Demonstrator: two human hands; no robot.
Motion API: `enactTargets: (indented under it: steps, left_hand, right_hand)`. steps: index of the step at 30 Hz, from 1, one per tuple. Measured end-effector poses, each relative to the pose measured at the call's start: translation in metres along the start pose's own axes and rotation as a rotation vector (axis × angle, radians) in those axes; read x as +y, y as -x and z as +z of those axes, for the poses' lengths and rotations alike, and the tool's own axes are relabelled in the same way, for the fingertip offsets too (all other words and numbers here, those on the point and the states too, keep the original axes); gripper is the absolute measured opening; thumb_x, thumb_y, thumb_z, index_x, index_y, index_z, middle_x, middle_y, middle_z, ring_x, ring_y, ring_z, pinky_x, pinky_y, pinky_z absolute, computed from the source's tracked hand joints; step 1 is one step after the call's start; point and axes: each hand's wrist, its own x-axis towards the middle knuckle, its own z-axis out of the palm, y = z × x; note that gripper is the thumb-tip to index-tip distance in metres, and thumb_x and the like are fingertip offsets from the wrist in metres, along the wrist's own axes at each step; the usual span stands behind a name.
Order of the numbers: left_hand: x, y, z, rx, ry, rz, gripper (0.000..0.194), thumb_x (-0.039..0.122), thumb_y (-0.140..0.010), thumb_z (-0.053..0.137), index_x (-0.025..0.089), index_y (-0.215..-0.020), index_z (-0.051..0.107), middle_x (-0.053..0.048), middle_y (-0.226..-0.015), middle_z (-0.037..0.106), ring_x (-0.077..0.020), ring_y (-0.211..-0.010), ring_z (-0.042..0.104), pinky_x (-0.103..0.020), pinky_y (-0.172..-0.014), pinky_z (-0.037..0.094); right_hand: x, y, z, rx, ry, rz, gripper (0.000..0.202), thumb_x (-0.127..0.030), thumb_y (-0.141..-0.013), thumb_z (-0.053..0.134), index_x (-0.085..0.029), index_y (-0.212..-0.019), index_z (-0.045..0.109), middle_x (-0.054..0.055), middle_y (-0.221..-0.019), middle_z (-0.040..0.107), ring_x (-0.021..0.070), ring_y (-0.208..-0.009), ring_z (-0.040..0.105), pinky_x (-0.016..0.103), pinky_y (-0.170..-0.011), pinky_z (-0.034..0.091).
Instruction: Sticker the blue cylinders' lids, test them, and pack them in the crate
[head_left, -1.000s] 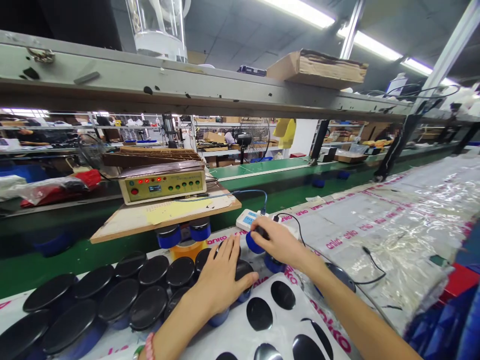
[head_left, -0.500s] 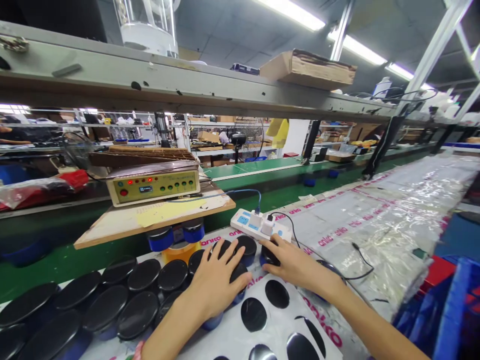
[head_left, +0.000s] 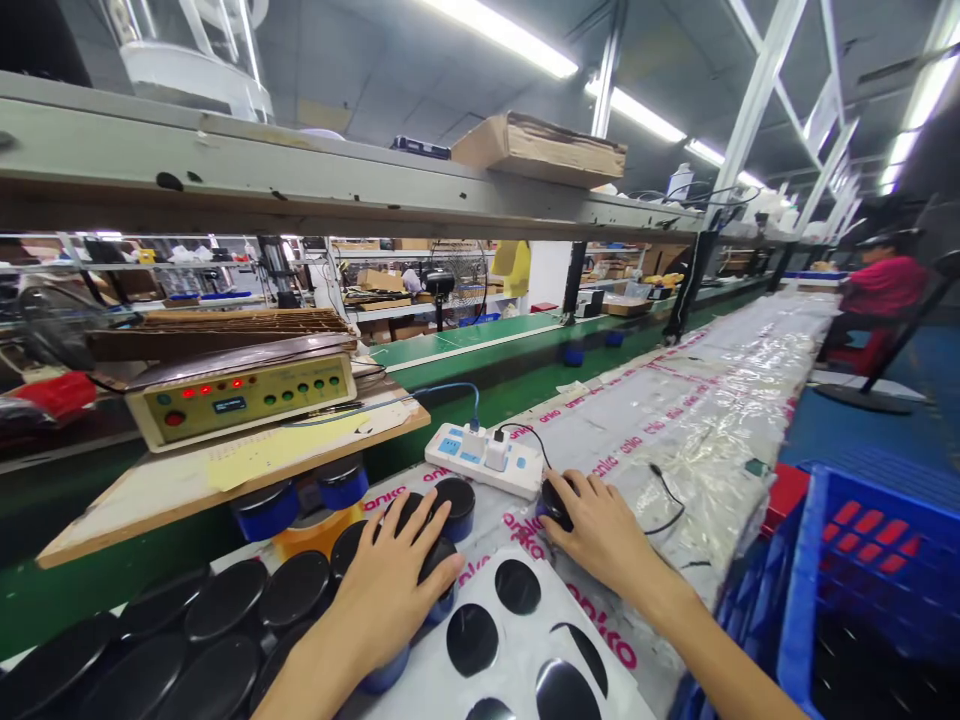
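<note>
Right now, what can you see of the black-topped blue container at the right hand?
The container has a round black top above a blue side, perhaps plastic. It appears upright on the printed sheeting, beside the power strip. The right hand curls its fingers around it, hiding much of it.
</note>
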Motion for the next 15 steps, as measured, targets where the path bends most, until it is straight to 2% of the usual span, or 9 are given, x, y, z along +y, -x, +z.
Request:
enactTargets:
  steps: [2,5,8,10,13,15]
  left_hand:
    - [-0.001,0.000,0.001,0.005,-0.004,0.008,0.058,0.061,-0.091,0.026,0.034,-0.142,0.026,0.002,-0.152,0.024,-0.0309,-0.140,0.019,-0.058,-0.109,0.022]
    - [0.000,0.001,-0.001,-0.001,-0.016,-0.002,0.056,0.059,-0.092,0.028,0.034,-0.142,0.026,0.002,-0.152,0.023,-0.0303,-0.141,0.018,-0.058,-0.110,0.022]
    - [0.000,0.001,-0.001,-0.011,-0.005,-0.009,0.058,0.061,-0.091,0.025,0.036,-0.143,0.025,0.004,-0.152,0.022,-0.0289,-0.141,0.016,-0.057,-0.111,0.020]
    - [0.000,0.000,0.000,-0.016,0.007,-0.004,0.059,0.063,-0.090,0.024,0.036,-0.143,0.024,0.005,-0.152,0.022,-0.0288,-0.142,0.015,-0.057,-0.111,0.020]
    - [-0.001,-0.002,0.002,-0.025,-0.004,-0.007,0.059,0.062,-0.091,0.023,0.035,-0.143,0.024,0.005,-0.152,0.021,-0.0293,-0.141,0.015,-0.057,-0.111,0.020]
    - [0.001,-0.001,-0.003,-0.006,-0.053,-0.009,0.058,0.060,-0.092,0.024,0.033,-0.143,0.026,0.003,-0.152,0.024,-0.0310,-0.141,0.018,-0.058,-0.111,0.019]
  right_hand:
    - [0.001,-0.002,0.000,0.020,0.001,0.035,0.046,-0.031,-0.084,0.055,-0.014,-0.127,0.052,0.017,-0.113,0.060,0.0354,-0.099,0.054,0.050,-0.081,0.043]
    - [0.009,-0.005,-0.009,0.042,-0.047,0.046,0.047,-0.042,-0.086,0.053,-0.017,-0.126,0.054,0.014,-0.120,0.059,0.0323,-0.103,0.056,0.047,-0.085,0.045]
    - [0.024,0.000,-0.029,0.117,-0.101,0.132,0.049,-0.049,-0.093,0.037,-0.015,-0.123,0.054,0.012,-0.123,0.059,0.0282,-0.111,0.054,0.043,-0.095,0.041]
    - [0.036,0.012,-0.041,0.153,-0.121,0.238,0.055,-0.052,-0.094,0.026,-0.013,-0.121,0.055,0.014,-0.116,0.062,0.0291,-0.107,0.058,0.044,-0.091,0.044]
    - [0.049,0.040,-0.041,-0.019,-0.236,0.406,0.062,-0.064,-0.088,0.027,-0.019,-0.115,0.060,0.010,-0.093,0.070,0.0305,-0.084,0.067,0.045,-0.074,0.051]
    - [0.056,0.056,-0.029,-0.127,-0.374,0.467,0.063,-0.068,-0.085,0.028,-0.023,-0.114,0.061,0.007,-0.091,0.072,0.0287,-0.080,0.069,0.042,-0.073,0.053]
